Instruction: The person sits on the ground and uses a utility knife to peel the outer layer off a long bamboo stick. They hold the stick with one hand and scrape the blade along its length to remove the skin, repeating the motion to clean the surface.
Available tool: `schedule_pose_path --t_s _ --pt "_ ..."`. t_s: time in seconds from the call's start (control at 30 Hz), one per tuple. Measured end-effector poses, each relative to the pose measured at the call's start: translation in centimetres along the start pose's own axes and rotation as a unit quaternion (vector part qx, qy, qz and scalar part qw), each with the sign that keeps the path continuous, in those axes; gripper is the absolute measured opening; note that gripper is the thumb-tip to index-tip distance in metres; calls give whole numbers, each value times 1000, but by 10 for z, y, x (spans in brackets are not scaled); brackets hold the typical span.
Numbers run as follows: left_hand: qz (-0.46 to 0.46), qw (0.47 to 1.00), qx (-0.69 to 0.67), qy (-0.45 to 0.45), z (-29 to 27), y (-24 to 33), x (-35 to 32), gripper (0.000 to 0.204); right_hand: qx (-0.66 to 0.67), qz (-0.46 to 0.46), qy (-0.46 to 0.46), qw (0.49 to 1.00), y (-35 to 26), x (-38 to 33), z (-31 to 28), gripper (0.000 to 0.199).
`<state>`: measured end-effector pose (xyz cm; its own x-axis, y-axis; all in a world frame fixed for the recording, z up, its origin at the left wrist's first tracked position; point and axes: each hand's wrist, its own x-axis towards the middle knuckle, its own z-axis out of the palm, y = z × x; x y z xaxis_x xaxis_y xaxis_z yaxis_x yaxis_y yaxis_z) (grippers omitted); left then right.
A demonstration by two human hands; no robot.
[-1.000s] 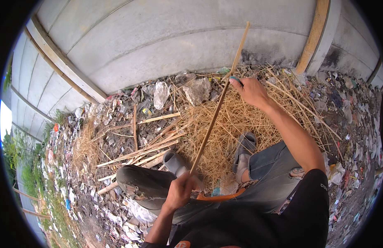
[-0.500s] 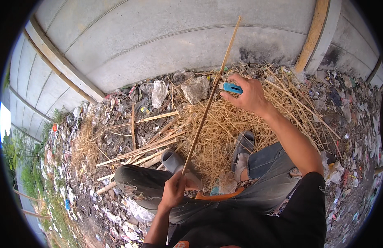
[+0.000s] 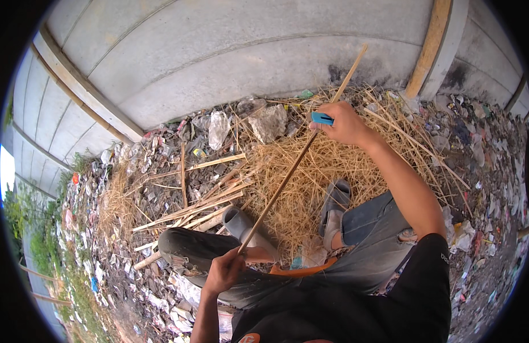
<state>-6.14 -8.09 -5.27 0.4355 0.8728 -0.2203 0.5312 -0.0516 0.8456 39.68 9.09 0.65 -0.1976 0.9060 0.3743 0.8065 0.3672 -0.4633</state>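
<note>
A long, thin bamboo strip [image 3: 285, 182] slants up and away from my lap toward the wall. My left hand [image 3: 224, 272] is closed around its near end, beside my left knee. Closed on a blue utility knife [image 3: 322, 118], my right hand [image 3: 345, 123] is at the upper part of the strip, which passes under the fingers and knife and sticks out beyond them. The blade's contact with the bamboo is too small to make out. Below the right hand spreads a heap of pale shavings [image 3: 298, 171], lying between and beyond my grey slippers [image 3: 336, 197].
Several split bamboo strips [image 3: 201, 208] lie on the ground to the left. A pale rock [image 3: 269, 123] sits near the grey panel wall [image 3: 236, 68], where a wooden post [image 3: 429, 48] stands at right. Litter covers the ground on both sides. Something orange and curved [image 3: 307, 271] shows between my legs.
The strip's far end has swung right and lower. My left hand has shifted left and down with the near end. My right hand, formerly beside the strip, now overlaps it.
</note>
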Motion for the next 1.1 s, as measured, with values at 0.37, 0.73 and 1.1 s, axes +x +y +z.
schedule_pose_path --t_s 0.37,0.73,1.1 --pt "26 999 28 -4 -7 -7 -4 34 296 84 80 948 9 -4 7 25" --pt "53 998 -1 -27 4 17 36 35 510 97 89 850 -44 -4 6 25" --pt "189 981 -22 -35 19 138 151 41 606 1 60 793 -53 -15 -48 32"
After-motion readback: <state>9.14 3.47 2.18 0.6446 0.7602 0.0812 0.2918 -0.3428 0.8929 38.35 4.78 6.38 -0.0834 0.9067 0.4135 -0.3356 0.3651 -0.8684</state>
